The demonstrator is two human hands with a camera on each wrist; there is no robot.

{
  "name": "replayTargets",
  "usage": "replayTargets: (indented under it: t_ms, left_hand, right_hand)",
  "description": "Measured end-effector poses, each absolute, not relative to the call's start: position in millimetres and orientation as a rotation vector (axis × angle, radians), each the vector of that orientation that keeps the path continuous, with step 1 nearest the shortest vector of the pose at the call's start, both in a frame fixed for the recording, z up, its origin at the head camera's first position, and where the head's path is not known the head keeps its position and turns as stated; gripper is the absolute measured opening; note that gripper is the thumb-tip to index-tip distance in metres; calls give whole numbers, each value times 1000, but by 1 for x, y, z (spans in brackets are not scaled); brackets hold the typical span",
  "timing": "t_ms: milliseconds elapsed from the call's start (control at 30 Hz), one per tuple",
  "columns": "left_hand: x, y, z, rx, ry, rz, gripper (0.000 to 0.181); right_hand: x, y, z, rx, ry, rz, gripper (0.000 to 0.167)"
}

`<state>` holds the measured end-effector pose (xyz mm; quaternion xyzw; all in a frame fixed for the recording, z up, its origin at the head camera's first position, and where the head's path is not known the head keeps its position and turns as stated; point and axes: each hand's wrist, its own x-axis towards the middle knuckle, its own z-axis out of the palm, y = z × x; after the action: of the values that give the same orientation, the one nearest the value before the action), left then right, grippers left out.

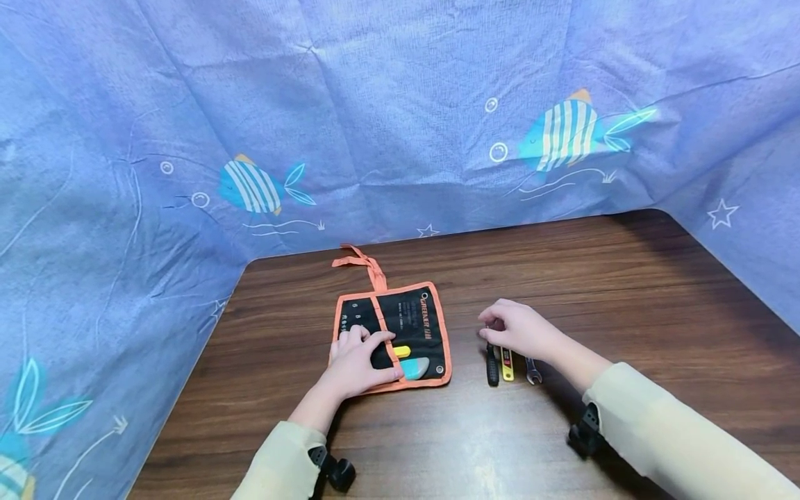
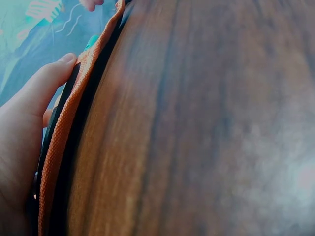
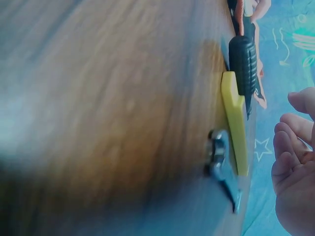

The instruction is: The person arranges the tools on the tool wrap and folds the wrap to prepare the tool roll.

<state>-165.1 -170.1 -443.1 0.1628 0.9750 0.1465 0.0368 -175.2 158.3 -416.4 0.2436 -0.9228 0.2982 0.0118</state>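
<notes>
A black tool roll [image 1: 414, 316] with orange trim lies unrolled on the table. My left hand [image 1: 355, 361] rests on its left part, fingers spread along the orange pocket edge and thumb at the lower pocket. A turquoise-ended tool [image 1: 415, 368] and a yellow-ended one [image 1: 402, 352] stick out of the pockets. Right of the roll, a black-handled screwdriver [image 3: 242, 64], a flat yellow tool [image 3: 234, 120] with a dark label and a silver open-end wrench [image 3: 222, 162] lie side by side. Above their far ends hovers my right hand [image 1: 515, 326], fingers loosely bent, apart from them, with nothing seen in it.
Orange tie straps [image 1: 369, 264] trail from the roll's far edge. The brown wooden table [image 1: 594, 278] meets a blue fish-patterned cloth [image 1: 400, 104] at the back and sides. A small black device [image 1: 584, 430] is strapped at each wrist.
</notes>
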Motion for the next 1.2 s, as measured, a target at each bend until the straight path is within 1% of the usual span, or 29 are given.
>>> replayTargets:
  t_ms: [467,933,1200]
  left_hand:
    - [-165,-171,-447,454,3000,550,74]
    - [-164,-171,-444,452,2986,562,74]
    - [-165,-172,-446,458,2994,579,73]
  right_hand:
    - [-165,186,-430,688,-2816,924,20]
    - [-156,199,-431,636,-2907,917,33]
    - [-150,209,-433,696,-2887,860,38]
